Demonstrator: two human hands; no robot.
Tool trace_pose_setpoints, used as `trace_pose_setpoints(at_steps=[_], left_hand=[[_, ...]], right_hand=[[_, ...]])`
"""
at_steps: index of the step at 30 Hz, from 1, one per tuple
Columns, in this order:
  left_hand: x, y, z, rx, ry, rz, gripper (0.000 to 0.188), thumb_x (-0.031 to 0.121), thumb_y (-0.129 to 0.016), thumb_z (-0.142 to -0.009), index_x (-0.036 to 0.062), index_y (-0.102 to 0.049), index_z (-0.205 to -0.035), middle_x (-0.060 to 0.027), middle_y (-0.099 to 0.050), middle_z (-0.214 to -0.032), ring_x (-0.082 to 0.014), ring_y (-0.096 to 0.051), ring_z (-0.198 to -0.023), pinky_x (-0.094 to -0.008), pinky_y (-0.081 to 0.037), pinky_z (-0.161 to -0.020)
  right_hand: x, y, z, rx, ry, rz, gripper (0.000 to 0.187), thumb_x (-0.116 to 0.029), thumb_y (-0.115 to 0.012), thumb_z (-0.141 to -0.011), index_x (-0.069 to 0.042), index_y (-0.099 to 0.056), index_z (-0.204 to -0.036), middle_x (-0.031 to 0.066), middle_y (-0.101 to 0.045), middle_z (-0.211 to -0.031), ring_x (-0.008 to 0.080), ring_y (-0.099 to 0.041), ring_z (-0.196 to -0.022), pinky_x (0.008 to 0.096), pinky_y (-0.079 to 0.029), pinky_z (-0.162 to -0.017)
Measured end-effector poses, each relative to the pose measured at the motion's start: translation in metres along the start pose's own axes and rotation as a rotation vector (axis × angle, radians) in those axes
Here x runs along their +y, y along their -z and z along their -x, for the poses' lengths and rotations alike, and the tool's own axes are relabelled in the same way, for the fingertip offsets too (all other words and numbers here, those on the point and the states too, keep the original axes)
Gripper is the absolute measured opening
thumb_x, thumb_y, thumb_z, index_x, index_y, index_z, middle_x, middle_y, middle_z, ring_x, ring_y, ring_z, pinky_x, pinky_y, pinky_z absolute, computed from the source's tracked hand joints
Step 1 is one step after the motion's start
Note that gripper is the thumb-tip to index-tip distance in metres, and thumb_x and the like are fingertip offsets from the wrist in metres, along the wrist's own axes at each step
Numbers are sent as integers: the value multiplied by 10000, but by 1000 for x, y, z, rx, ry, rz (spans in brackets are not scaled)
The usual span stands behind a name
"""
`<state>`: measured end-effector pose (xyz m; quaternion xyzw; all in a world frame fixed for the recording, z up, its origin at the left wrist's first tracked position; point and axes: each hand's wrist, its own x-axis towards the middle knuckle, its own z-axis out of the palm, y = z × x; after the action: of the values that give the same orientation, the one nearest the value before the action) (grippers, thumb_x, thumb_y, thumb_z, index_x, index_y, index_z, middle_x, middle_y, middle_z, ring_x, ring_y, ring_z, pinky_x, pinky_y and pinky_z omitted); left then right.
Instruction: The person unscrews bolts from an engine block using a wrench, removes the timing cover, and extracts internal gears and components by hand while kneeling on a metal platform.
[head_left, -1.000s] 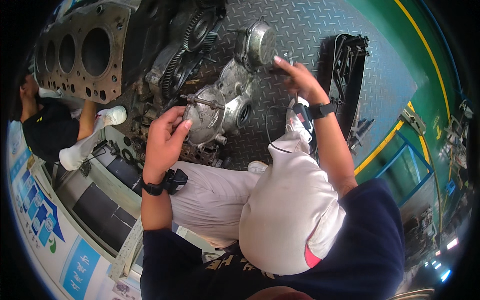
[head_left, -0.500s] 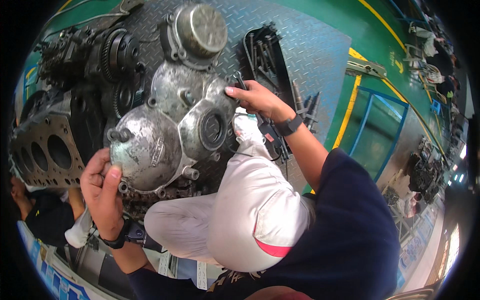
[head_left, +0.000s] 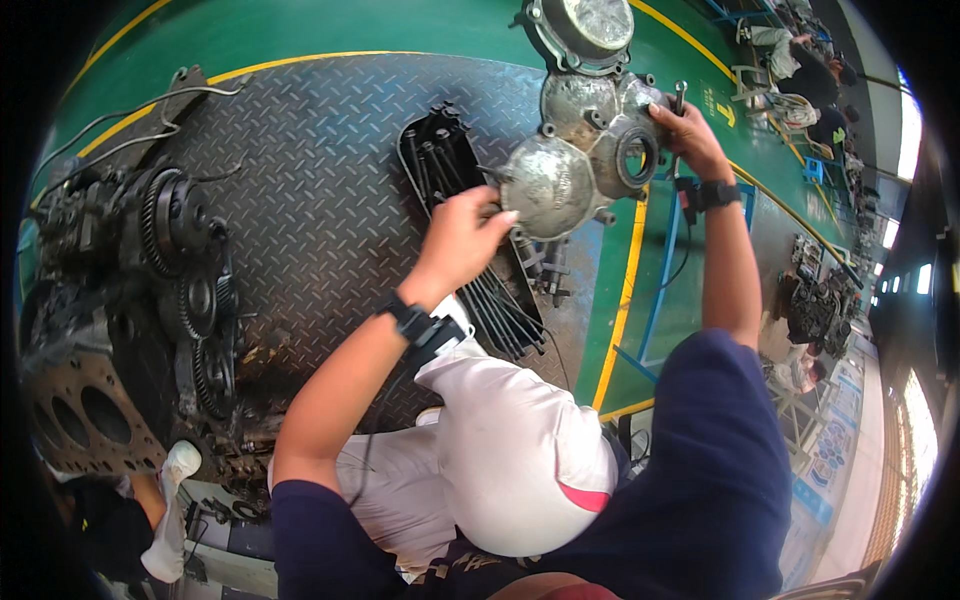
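A grey metal timing gear cover (head_left: 552, 188), with a round domed housing at its far end and a round opening, hangs in the air between my hands. My left hand (head_left: 462, 238) pinches its near left edge, thumb on top. At its right edge my right hand (head_left: 693, 140) grips the rim. A combination wrench (head_left: 681, 97) also sticks up out of that right hand. Below the cover, a long black tray (head_left: 403, 158) of bolts and rods lies on the plate, partly hidden by my left hand and the cover.
A dark engine block (head_left: 130, 375) with exposed gears (head_left: 160, 225) stands at the left on the diamond-plate table (head_left: 310, 130). Another person's white-clad limb (head_left: 165, 525) shows at lower left. Beyond the table's right side are a blue frame (head_left: 660, 290) and green floor with yellow lines.
Both hands have carried the cover away from the engine, up and to the right, past the table's edge. The engine's gears are now uncovered to view. The wrench stays in my right hand.
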<state>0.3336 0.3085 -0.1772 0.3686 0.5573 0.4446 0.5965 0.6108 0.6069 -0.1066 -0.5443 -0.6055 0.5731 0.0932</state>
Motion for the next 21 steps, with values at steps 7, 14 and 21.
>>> trace_pose_setpoints(at_steps=[7, 14, 21], left_hand=[[-87, -128, -62, -312, 524, 878, 548, -47, -562, -984, 6, -384, -1500, -123, -587, -1364, -238, -637, -1182, -380, -535, -1041], [-97, -152, -78, -282, 716, 1004, 631, -54, -577, -967, 41, -330, -1539, -113, -515, -1395, -295, -648, -1136, -448, -572, -995], [-109, -148, -72, -360, 794, 981, 647, 142, -656, -995, 151, -334, -1556, -111, -363, -1559, -398, -410, -1423, -626, -570, -959]], right_hand=[[14, 58, -83, -180, -9, 590, 492, -364, -868, -833, -10, -698, -1129, 27, -703, -996, 107, -622, -860, 273, -509, -760], [26, 32, -142, -236, -97, 816, 630, -466, -929, -721, -16, -727, -1112, 46, -704, -905, 178, -623, -781, 336, -501, -711], [62, -4, -164, -239, -270, 782, 609, -366, -941, -716, -96, -669, -1190, 6, -613, -874, 116, -462, -602, 307, -310, -438]])
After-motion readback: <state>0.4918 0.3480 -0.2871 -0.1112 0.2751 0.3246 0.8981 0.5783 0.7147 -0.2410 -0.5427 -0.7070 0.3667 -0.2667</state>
